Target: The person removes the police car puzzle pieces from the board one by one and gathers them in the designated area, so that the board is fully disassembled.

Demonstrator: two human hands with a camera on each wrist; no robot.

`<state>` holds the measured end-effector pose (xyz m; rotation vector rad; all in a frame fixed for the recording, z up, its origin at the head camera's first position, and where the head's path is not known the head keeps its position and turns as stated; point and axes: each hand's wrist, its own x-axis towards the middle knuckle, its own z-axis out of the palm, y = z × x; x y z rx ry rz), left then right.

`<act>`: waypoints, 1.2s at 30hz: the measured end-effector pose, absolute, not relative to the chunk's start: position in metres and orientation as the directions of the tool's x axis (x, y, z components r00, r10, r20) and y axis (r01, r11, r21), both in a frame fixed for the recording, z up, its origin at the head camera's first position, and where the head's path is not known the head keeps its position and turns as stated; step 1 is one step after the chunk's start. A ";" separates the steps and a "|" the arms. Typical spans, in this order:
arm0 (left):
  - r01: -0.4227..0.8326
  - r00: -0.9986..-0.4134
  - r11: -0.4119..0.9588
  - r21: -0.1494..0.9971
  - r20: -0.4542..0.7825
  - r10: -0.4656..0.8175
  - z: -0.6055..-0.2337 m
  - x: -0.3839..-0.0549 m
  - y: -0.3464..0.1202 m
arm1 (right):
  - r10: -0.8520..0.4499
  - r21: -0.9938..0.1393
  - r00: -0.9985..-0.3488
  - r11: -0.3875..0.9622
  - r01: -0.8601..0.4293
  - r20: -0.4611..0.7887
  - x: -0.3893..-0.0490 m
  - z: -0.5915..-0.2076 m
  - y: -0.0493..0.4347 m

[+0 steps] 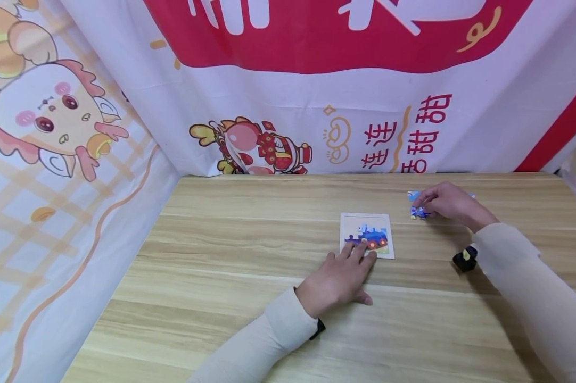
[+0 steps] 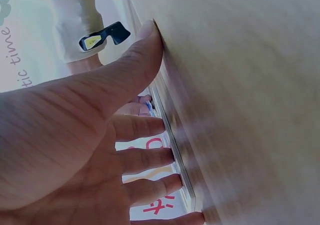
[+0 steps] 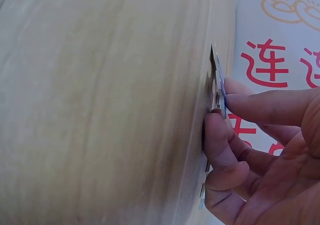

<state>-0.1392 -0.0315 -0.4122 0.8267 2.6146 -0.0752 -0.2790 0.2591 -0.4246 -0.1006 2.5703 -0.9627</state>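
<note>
My left hand (image 1: 336,279) rests with extended fingers on the lower edge of a white-framed jigsaw board (image 1: 352,222). The board holds a partly assembled picture of a blue train (image 1: 375,235) with red wheels; its upper and left parts show bare backing. In the left wrist view, the fingertips lie along the edge of the board. To the right of the board, my right hand (image 1: 453,205) pinches a blue jigsaw piece (image 1: 418,214) between thumb and fingers. The right wrist view shows that piece (image 3: 221,82) tilted up from the table at the fingertips.
Light-blue jigsaw pieces (image 1: 413,195) lie by the right hand, partly hidden by it. The wooden table (image 1: 230,239) ends at a printed white cloth (image 1: 278,90) behind and another cloth on the left. A black wrist device (image 1: 465,259) sits at the right cuff.
</note>
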 end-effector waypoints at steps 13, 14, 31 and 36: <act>0.561 -0.748 0.825 0.070 -0.384 0.541 -0.412 -0.139 -0.032 | -0.184 -0.642 -0.927 0.763 0.074 -0.326 -0.276 -0.424 0.258; 0.562 -0.748 0.824 0.069 -0.384 0.542 -0.412 -0.138 -0.032 | -0.182 -0.642 -0.927 0.763 0.078 -0.328 -0.276 -0.424 0.257; 0.569 -0.749 0.821 0.050 -0.380 0.543 -0.411 -0.139 -0.031 | -0.161 -0.666 -0.939 0.740 0.089 -0.305 -0.271 -0.427 0.252; 0.569 -0.747 0.821 0.051 -0.385 0.541 -0.411 -0.139 -0.030 | -0.167 -0.668 -0.939 0.740 0.081 -0.300 -0.270 -0.428 0.253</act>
